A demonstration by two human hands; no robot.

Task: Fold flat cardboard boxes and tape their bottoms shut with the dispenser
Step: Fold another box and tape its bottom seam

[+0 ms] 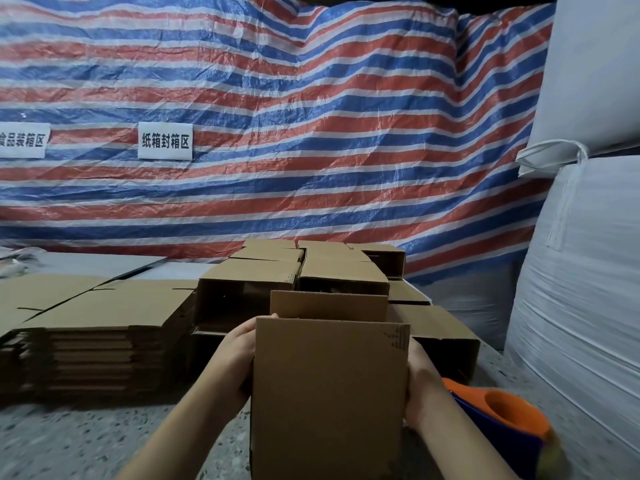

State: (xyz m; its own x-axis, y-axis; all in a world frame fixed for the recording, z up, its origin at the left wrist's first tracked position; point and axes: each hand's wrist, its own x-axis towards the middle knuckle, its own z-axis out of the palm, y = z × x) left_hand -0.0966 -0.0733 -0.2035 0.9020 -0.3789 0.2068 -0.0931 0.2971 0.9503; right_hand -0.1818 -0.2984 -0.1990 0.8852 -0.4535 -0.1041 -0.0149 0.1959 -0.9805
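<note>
An upright brown cardboard box (pixel 329 393) stands between both hands: the left hand (pixel 235 362) grips its left side, the right hand (pixel 420 379) its right. An orange-and-blue tape dispenser (pixel 502 414) lies just right. A white sign (pixel 165 140) reads 纸箱封箱区.

We have one view only, from a camera on the person's head. It looks forward and a little down, very near to the box (pixel 329 393) between the left hand (pixel 235 362) and the right hand (pixel 424 386). Farther ahead it faces the striped tarp (pixel 277 98). The wide lens bends the edges of the picture
</note>
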